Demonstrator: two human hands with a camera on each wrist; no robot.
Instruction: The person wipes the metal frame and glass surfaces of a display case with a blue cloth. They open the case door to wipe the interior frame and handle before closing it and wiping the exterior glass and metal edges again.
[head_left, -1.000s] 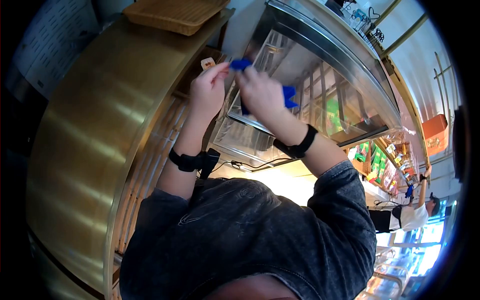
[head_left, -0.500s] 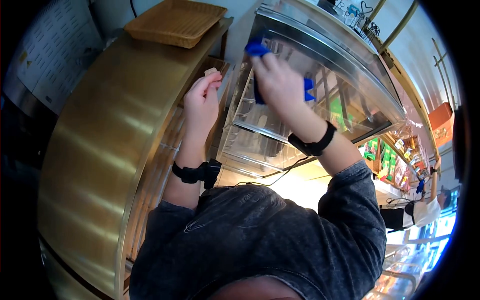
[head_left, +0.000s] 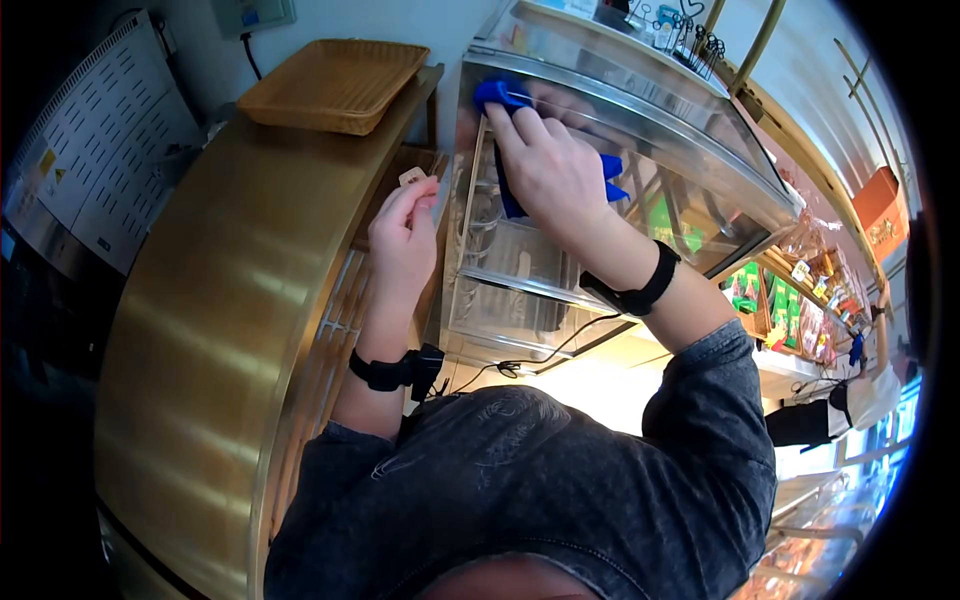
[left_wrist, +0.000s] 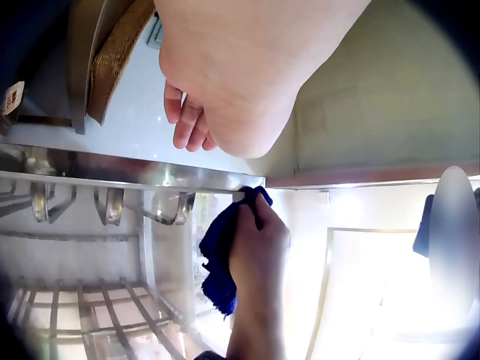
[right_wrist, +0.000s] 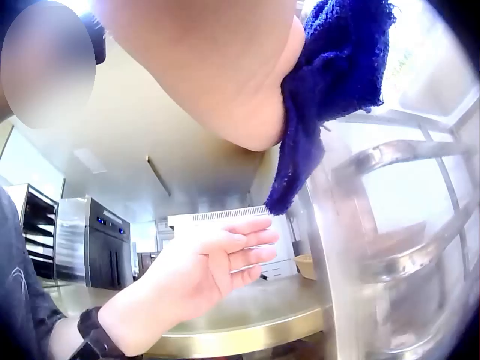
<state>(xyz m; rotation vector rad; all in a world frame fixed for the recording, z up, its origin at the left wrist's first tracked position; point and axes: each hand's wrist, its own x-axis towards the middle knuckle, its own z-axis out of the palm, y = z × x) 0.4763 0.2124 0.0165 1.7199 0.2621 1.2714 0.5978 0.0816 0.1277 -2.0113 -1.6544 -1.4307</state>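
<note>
Beside the counter (head_left: 200, 300), the left hand (head_left: 405, 235) is held loose, with nothing grasped; it is best kept out of the way. Farther right, the blue cloth (head_left: 505, 92) is gripped by the right hand (head_left: 560, 180) at the near-left corner of the metal-framed cabinet (head_left: 655, 120); flat, even pressure along the edge seems called for.

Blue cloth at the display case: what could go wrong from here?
The loose end of the blue cloth in the right hand might snag on the display case.
The black cable hangs slack and could catch during movement.
The woven tray sits near the edge of the metal counter; a bump might knock it off.
</note>
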